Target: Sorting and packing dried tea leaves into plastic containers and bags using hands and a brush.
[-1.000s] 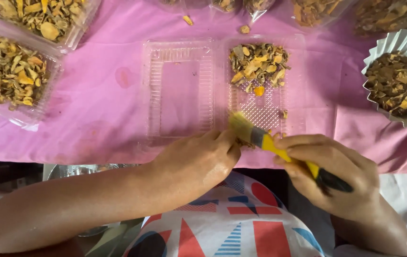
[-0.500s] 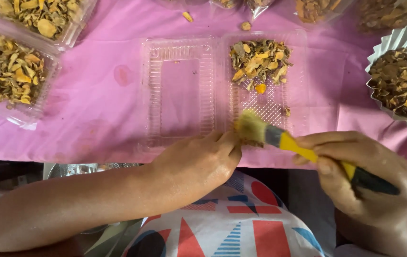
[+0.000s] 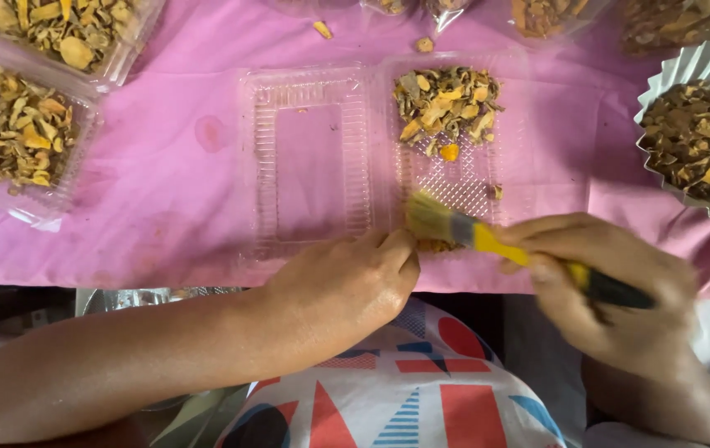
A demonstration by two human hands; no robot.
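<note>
the yellow-handled brush (image 3: 488,239) is lying low over the near edge of the open clear plastic clamshell tray (image 3: 313,158), its bristles touching the right half, where a heap of dried yellow-brown chips (image 3: 444,104) is sitting at the far end. the right hand (image 3: 612,299) is keeping its grip clenched around the brush handle, while the left hand (image 3: 347,278) is curling its fingers loosely on the tray's near rim, grasping nothing else. around them on the pink-covered bench (image 3: 164,166), more trays of chips (image 3: 11,124) and a fluted foil cup (image 3: 699,124) are standing.

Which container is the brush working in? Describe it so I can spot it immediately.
On the pink cloth, look at the middle, just beyond the two hands. The open clear clamshell tray lies there, its right half holding a small pile of dried pieces at the far end. Unlike the heaped neighbouring trays, it is mostly bare ribbed plastic, with the brush at its near edge.
</note>
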